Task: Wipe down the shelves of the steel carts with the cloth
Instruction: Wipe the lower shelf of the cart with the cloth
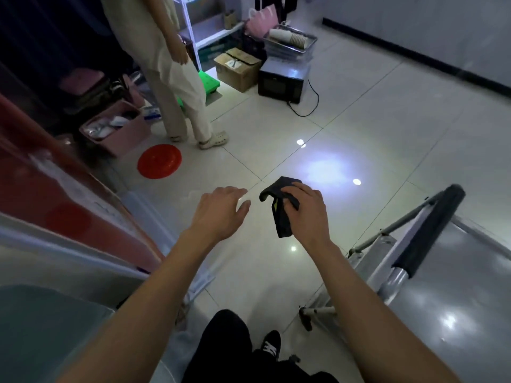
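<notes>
My right hand (307,210) grips a dark grey cloth (280,214) with a yellow tag, held in the air above the tiled floor; the cloth hangs down from my fingers. My left hand (221,210) hovers beside it, palm down, fingers loosely spread, holding nothing. A steel cart (453,294) with a black foam-covered handle (431,230) stands at the lower right, its top shelf shiny. Another steel surface (63,261) runs along the lower left edge.
A person in light clothes (171,78) stands at the upper left. On the floor lie a red round lid (159,161), a pink bin (116,128), a cardboard box (237,67), a black microwave (283,78) with its cord, and stacked trays (290,41).
</notes>
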